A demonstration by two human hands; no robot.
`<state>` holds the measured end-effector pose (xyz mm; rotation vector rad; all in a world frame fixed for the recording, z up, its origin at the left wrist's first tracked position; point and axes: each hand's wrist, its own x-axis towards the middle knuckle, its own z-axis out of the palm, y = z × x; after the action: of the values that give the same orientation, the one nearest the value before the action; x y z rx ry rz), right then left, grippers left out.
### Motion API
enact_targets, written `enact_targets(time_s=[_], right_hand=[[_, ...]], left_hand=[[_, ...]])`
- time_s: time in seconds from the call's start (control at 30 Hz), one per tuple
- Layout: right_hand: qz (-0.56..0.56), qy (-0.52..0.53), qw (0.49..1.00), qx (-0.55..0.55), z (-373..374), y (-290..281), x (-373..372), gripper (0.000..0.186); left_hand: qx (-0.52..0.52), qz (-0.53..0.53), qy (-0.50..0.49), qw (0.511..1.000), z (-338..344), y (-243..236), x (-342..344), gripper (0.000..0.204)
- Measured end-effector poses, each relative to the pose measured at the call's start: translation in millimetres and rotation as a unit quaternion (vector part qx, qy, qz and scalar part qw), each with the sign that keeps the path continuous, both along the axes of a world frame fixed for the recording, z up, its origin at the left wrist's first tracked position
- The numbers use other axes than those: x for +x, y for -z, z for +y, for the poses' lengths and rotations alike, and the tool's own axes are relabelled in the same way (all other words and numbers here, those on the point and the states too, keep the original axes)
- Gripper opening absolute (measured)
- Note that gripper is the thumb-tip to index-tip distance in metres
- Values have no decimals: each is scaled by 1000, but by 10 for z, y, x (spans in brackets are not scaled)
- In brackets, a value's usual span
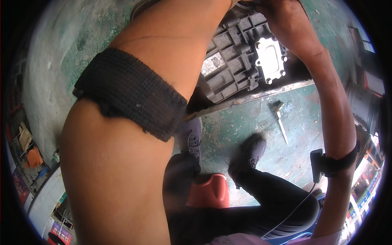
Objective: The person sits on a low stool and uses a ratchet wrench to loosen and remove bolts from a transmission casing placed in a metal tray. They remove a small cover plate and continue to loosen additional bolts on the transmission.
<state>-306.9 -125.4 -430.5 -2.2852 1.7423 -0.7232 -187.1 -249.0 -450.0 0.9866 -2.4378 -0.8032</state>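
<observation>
A ribbed grey metal housing (pixel 232 53), which looks like a gearbox casing, lies in front of me at the top of the view. A bright silver cover plate (pixel 267 61) with several bolts round its rim sits on its right part. My right hand (pixel 283 14) is over the housing's far right side, with its fingers hidden or cut off by the top edge. My left forearm, with a black knitted band (pixel 132 92), reaches across to the far side of the housing. The left hand lies beyond the top edge.
The housing rests on a low support with a metal edge (pixel 253 97). On the green, worn floor lies a metal tool (pixel 281 120) with a short head and thin shaft. A red plastic stool (pixel 210 190) stands by my legs. A cable runs from my right forearm's strapped device (pixel 318 165).
</observation>
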Motion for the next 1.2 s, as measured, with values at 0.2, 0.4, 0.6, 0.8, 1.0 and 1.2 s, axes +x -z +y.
enact_targets(time_s=[0.2, 0.4, 0.6, 0.8, 1.0, 1.2], right_hand=[[84, 97, 992, 9, 36, -3, 74, 12], [103, 64, 993, -13, 26, -36, 123, 10], [138, 95, 986, -2, 38, 2, 146, 10], [171, 116, 978, 15, 28, 62, 104, 15], [221, 5, 973, 60, 8, -5, -83, 18], [-173, 192, 965, 55, 136, 84, -163, 27]], left_hand=[[-40, -26, 1, 999, -8, 16, -30, 40], [-79, -26, 40, 996, -91, 87, -30, 45], [-107, -15, 22, 994, -210, 219, -157, 48], [-178, -23, 51, 982, -208, 238, -160, 42], [-63, -23, 5, 998, -24, 59, -35, 39], [-137, -23, 8, 990, -147, 268, -54, 38]])
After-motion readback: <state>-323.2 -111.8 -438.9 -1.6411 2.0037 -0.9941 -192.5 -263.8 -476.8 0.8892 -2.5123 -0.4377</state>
